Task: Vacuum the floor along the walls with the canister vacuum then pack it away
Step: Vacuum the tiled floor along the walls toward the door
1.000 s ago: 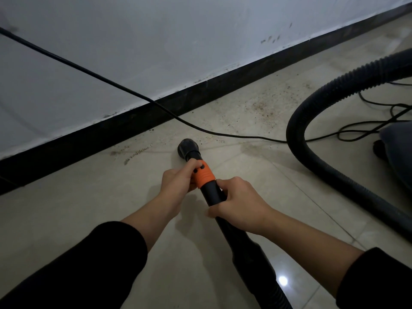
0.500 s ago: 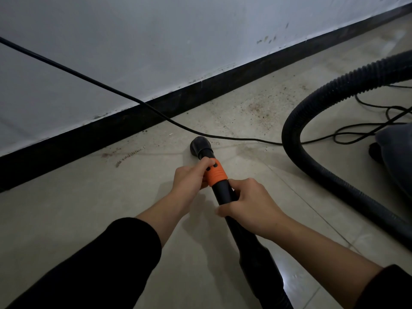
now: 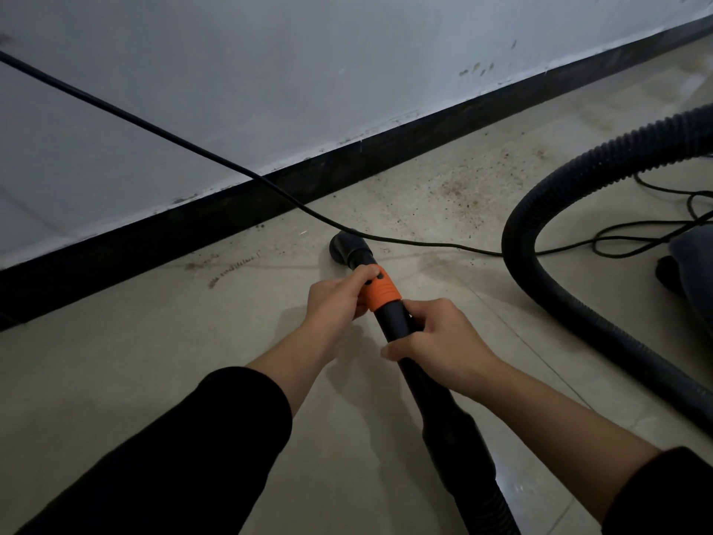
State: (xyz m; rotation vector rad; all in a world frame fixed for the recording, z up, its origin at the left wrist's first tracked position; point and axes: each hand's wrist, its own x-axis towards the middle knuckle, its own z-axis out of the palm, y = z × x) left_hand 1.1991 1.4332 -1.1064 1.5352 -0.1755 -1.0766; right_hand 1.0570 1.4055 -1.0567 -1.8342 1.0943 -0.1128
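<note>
"Where's the nozzle (image 3: 344,245) right now?"

"Down on the tiled floor (image 3: 154,380), a little out from the black skirting board (image 3: 193,229). The power cord (image 3: 154,127) slants down across the wall and runs over the tiles right at the nozzle's tip. I can't tell whether the two touch."

"And the hands?"

"Both are on the vacuum. The left hand (image 3: 335,299) is curled round the orange collar (image 3: 382,293) just behind the nozzle, with the thumb lying on top. The right hand (image 3: 443,341) grips the black tube (image 3: 397,326) just behind the collar, fingers wrapped under it."

"The rest of the machine?"

"The ribbed hose (image 3: 578,179) loops wide on the right. The grey canister (image 3: 694,260) sits at the right edge, partly out of sight, with slack cord lying beside it. Brown grit (image 3: 455,195) speckles the tiles between the skirting board and the hose."
</note>
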